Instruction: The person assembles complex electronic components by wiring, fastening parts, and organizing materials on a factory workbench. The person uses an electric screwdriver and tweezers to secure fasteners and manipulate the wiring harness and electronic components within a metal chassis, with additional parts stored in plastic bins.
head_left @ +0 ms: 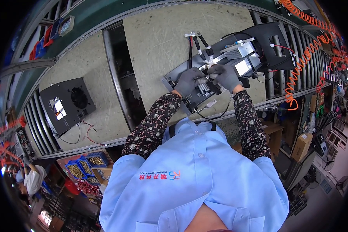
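Observation:
Both my hands wear grey gloves and meet over a long black metal chassis (232,54). My left hand (187,82) has its fingers closed beside a metal coil (202,88); what is pinched in them is too small to make out. Close to it on the right, my right hand (225,77) is also closed, its fingertips bent toward the left ones, and whatever they hold is hidden. Just beyond the fingers lies a white sleeved lead (210,62). Two thick black cables (200,46) with metal lugs stick out past the chassis's far side.
Silver finned blocks (239,51) sit on the chassis to the right. At the left, a black panel with a fan (79,97) and loose wires lies on another board. Orange coiled hoses (303,62) hang at the right. Blue bins of small fasteners (76,169) stand below the bench, left.

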Motion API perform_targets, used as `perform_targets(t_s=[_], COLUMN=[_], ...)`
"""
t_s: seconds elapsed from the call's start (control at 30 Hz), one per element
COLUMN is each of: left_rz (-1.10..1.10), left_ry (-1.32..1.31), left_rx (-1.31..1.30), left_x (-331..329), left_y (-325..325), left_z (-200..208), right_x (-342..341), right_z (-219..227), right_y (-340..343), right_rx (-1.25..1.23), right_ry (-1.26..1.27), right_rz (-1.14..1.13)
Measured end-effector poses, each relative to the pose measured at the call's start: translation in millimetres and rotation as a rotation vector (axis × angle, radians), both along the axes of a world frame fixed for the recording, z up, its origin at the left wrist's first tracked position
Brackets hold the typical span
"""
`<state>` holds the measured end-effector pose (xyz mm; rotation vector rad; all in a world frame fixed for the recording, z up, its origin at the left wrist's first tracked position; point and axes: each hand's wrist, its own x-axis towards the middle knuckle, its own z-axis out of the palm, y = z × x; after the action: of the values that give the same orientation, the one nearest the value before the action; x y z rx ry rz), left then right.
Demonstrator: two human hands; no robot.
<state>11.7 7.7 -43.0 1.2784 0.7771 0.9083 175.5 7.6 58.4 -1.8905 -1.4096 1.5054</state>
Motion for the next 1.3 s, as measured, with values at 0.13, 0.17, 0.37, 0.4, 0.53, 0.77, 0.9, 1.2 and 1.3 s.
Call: perform_targets(t_s=[0.13,0.17,0.37,0.4,0.53,0.77,0.9,1.2,1.3], left_rz=[-0.006,-0.009,-0.038,-0.032,-0.031,-0.032,-0.024,-0.026,-0.017], left_ry=[0.115,0.115,0.178,0.176,0.141,0.132,0.001,0.224,0.246], left_rx=[0.157,0.149,0.198,0.198,0.215,0.199,0.090,0.266,0.277], left_x=[-1.0,-1.6,-6.4,-6.9,-8.3,-4.3,-2.2,-9.7,-11.9], left_y=[-1.8,-1.8,-0.3,0.4,0.5,-3.7,-5.7,-3.2,-4.2], left_z=[9.3,8.6,26.0,26.9,19.5,8.9,6.2,24.6,25.9], right_x=[3.0,0.7,-15.1,-16.5,-14.9,0.3,-12.1,-17.4,-17.9], right_z=[6.8,9.5,10.4,10.0,8.6,11.7,21.3,3.6,9.5], right_y=[10.9,15.3,15.0,14.5,11.7,14.4,10.6,4.0,3.1], right_rx=[-0.023,0.010,0.149,0.151,0.172,0.167,0.171,0.228,0.225], right_ry=[-0.189,-0.411,-0.673,-0.676,-0.607,-0.482,-0.657,-0.743,-0.801], right_rz=[0.187,0.376,0.452,0.458,0.437,0.542,0.569,0.518,0.430])
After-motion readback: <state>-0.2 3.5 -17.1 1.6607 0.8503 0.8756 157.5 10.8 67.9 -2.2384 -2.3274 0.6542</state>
